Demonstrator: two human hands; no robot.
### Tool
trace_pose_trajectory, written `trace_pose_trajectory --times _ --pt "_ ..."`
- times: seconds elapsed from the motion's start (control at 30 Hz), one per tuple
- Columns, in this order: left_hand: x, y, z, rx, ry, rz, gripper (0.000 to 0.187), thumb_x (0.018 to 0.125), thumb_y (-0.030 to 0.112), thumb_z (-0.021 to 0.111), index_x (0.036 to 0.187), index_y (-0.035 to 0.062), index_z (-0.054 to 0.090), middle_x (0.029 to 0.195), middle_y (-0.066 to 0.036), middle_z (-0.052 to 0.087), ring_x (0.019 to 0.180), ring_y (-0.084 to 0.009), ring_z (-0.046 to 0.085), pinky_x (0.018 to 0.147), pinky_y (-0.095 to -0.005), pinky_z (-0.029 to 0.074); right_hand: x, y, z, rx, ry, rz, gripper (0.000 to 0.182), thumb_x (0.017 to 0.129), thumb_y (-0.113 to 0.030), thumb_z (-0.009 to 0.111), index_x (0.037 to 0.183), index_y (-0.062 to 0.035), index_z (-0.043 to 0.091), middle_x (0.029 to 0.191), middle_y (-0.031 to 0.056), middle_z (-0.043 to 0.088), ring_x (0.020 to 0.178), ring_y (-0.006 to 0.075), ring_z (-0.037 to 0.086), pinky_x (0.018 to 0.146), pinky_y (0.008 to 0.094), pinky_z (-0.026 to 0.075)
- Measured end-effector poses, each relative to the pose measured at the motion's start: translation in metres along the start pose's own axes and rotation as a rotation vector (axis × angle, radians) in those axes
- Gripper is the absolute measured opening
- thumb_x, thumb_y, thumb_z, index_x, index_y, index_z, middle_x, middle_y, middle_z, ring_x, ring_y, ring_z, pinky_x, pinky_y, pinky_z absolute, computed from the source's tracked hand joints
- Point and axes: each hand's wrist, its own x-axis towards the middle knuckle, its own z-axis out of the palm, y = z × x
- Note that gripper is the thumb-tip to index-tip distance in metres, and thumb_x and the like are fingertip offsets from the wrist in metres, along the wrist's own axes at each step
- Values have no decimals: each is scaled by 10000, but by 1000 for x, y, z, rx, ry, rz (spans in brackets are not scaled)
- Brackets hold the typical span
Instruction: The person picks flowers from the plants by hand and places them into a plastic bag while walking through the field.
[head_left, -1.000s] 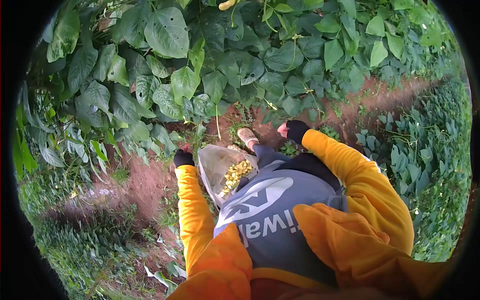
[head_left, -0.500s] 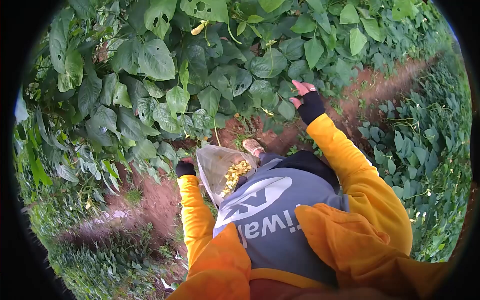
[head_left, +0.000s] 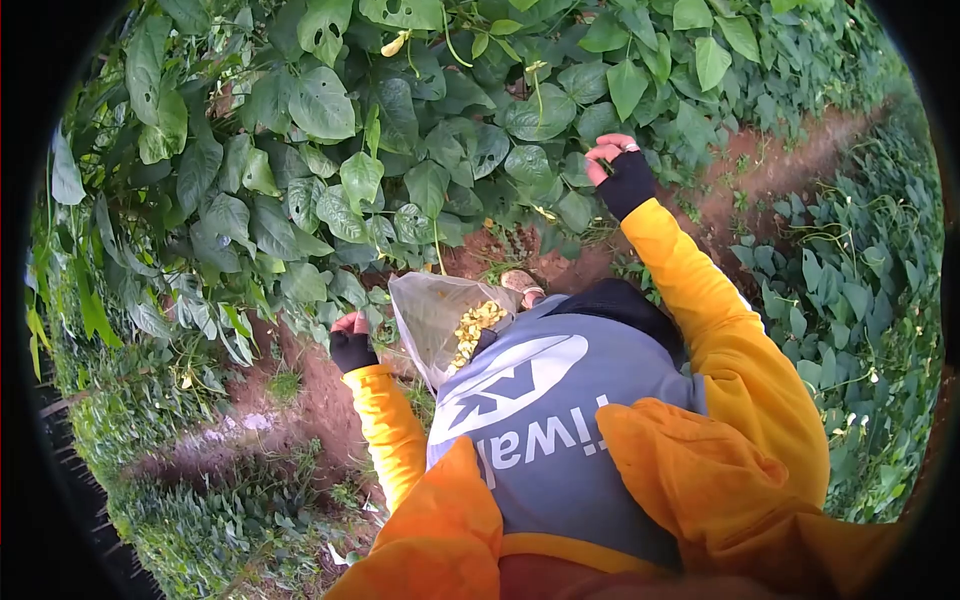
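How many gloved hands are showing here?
2. The left hand is beside the clear plastic bag at the leaves' edge. The right hand is raised into the bean leaves, fingers curled. No others show.

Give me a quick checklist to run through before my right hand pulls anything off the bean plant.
1. Right hand among the leaves: ok, fingers curled at the foliage.
2. Pod actually in the grip: cannot tell, fingers hide it.
3. Plastic bag mouth open: ok, yellow pods show inside.
4. Left hand on the bag's edge: ok, beside the rim; exact grip cannot tell.
5. Footing: ok, shoe on bare soil.
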Motion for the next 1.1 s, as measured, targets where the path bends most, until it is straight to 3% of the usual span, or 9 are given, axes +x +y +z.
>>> trace_pose_trajectory --times 0.13,0.2,0.3,0.47,0.6,0.7,0.8,0.9,1.1 --pt "-52 122 9 -150 -199 194 102 791 62 677 881 19 657 971 -90 640 910 -164 584 817 -291 452 16 -53 -16 149 31 -113 142 767 -44 649 900 -94 642 940 100 601 866 264 583 742 353 474" --pt "-69 156 16 310 -399 649 128 768 51 660 890 26 692 1104 -119 620 1113 -268 525 957 -372 392 21 -104 -26 276 -15 -186 202 779 11 616 958 -80 632 894 95 620 819 256 595 703 325 481" --pt "-84 163 35 641 -543 823 194 697 88 671 881 119 727 1251 -94 547 1245 -341 408 1034 -524 278 4 -160 -20 409 -188 -342 245 781 -41 595 1015 -104 629 894 88 635 844 268 606 703 376 471" --pt "-89 152 52 860 -652 785 184 668 101 670 829 177 715 1202 -52 561 1209 -324 440 1066 -549 195 -51 -161 22 192 -591 -795 224 703 -109 607 915 -137 673 1001 26 652 934 244 600 778 390 468" --pt "-85 126 50 860 -642 748 210 689 112 659 871 205 709 964 -23 651 1079 -233 545 1086 -514 162 -30 -119 -1 331 -392 -175 142 746 -80 619 877 -115 662 865 58 650 844 268 603 718 361 495" --pt "-90 135 55 749 -557 778 185 751 129 642 915 188 704 859 -29 664 1003 -208 584 1096 -474 157 -26 -60 -17 312 -246 407 135 781 -61 616 911 -77 650 799 66 625 752 162 596 702 300 485" --pt "-88 140 55 684 -549 763 174 787 148 637 954 153 686 895 -45 659 992 -227 588 1079 -460 201 -31 8 -5 246 -83 399 367 771 -57 646 1129 -112 590 943 91 608 765 181 583 737 317 489" --pt "-83 144 54 650 -575 792 207 789 148 637 995 133 658 952 -63 643 994 -262 587 1020 -482 294 -17 15 -12 71 -254 323 581 767 -118 685 1307 -216 494 979 124 581 823 246 576 788 351 477" --pt "-79 151 59 648 -573 834 202 791 133 635 992 124 653 955 -73 641 1000 -275 586 1001 -490 321 -4 25 9 45 -282 234 246 797 -223 668 1022 -125 663 970 110 633 893 289 614 798 356 482"
